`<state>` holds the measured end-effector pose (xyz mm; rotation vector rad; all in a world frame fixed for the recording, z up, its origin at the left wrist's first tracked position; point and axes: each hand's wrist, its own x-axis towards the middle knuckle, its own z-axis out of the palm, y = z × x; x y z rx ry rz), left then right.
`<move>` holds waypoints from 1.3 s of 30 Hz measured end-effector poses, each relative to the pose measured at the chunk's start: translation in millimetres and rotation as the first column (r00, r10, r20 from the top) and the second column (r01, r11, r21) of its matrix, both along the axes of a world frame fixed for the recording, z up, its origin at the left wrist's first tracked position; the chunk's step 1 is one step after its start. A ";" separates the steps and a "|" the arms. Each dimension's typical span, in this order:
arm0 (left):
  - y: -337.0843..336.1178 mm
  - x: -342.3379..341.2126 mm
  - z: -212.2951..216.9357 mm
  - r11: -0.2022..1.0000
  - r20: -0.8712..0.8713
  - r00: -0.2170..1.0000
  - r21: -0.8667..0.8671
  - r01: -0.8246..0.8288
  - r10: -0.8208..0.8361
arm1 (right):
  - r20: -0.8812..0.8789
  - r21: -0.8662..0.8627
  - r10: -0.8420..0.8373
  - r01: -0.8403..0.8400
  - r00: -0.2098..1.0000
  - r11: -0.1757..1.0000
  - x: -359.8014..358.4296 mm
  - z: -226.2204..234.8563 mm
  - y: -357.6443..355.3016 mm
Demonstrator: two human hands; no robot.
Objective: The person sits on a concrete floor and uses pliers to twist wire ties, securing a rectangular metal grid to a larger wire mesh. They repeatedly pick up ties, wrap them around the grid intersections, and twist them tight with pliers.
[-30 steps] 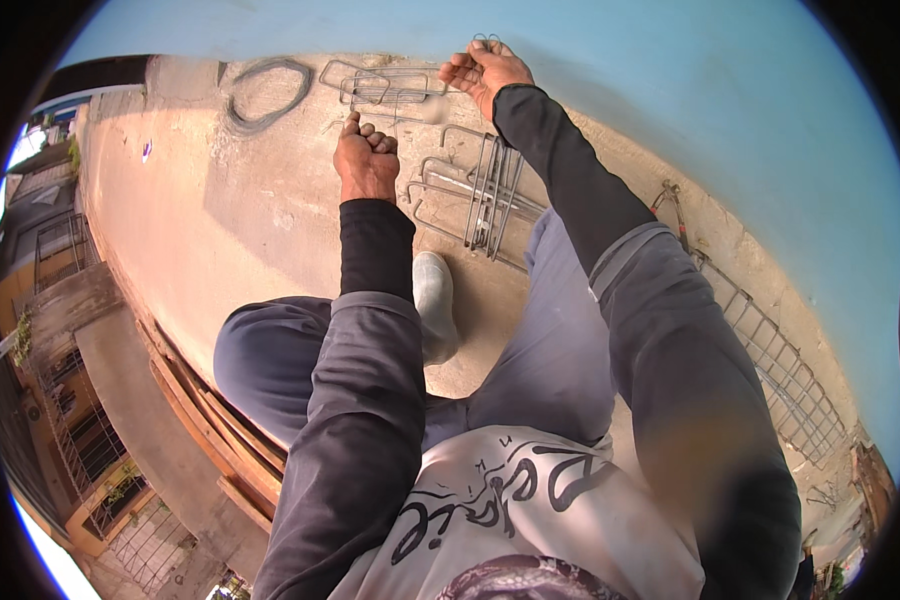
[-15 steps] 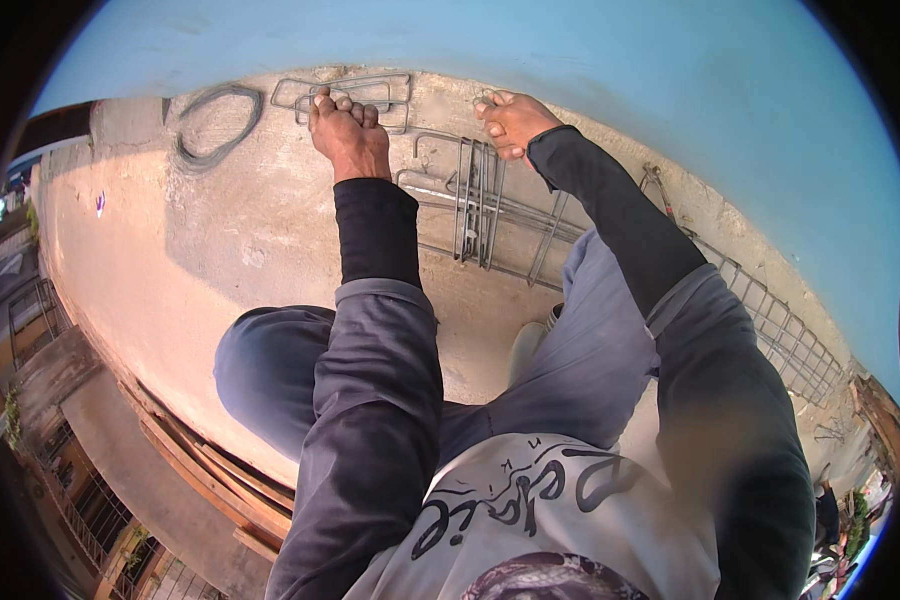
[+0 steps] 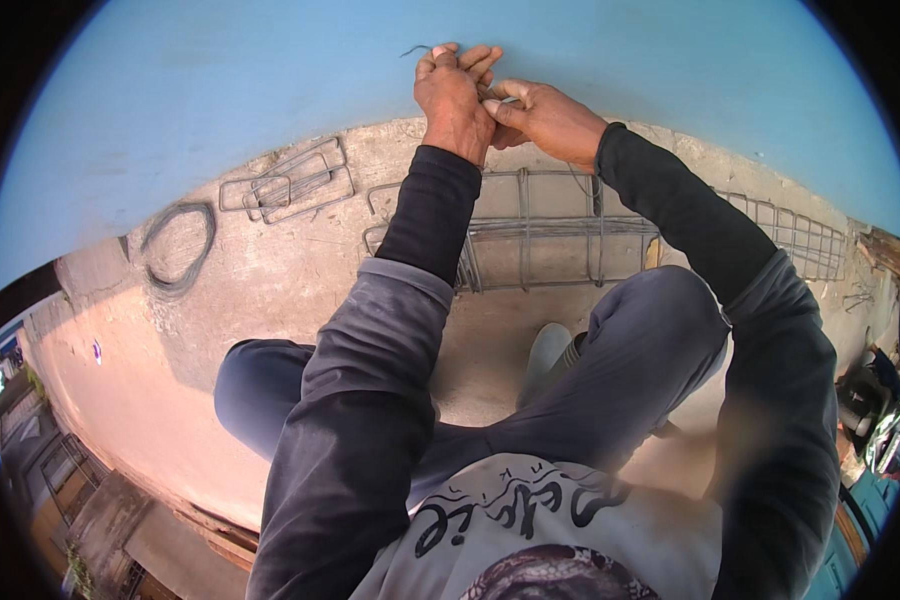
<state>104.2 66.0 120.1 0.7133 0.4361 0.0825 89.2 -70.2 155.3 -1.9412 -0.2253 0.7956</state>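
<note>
"What are the hands doing?"

"The left hand (image 3: 453, 103) pinches a wire (image 3: 413, 50) between thumb and forefinger, its other fingers half spread. The right hand (image 3: 550, 118) has thumb and fingers drawn together against the left palm; I can't tell whether it grips anything."

"How does the wire look?"

"Thin, dark and slightly curved, its free end poking out left of the left fingertips, in front of the blue wall (image 3: 220, 90)."

"And below?"

"A pale boot (image 3: 542, 358), then a metal cage (image 3: 526, 222) on the concrete, partly behind the left forearm. Its upright hoops enclose long grey bars (image 3: 565, 225)."

"Beyond that?"

"Bent rectangular loops (image 3: 295, 183) overlap in a pile, with a grey wire coil (image 3: 209, 243) just left of them."
</note>
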 end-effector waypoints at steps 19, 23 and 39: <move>-36.4 -189.7 -119.3 -0.393 -0.686 0.384 0.692 0.606 -0.618 | 0.076 -0.102 -0.489 0.495 0.869 0.863 -160.5 -37.1 -150.3; -39.1 -233.6 -142.5 -0.579 -0.722 0.389 0.692 0.433 -0.573 | -0.313 0.157 -0.622 0.685 0.718 0.711 -197.5 -32.8 -146.8; -28.2 -223.5 -155.8 -0.332 -0.690 0.330 0.641 0.692 -0.644 | -0.594 0.135 -0.804 0.985 -0.010 -0.112 -264.6 -132.2 -31.5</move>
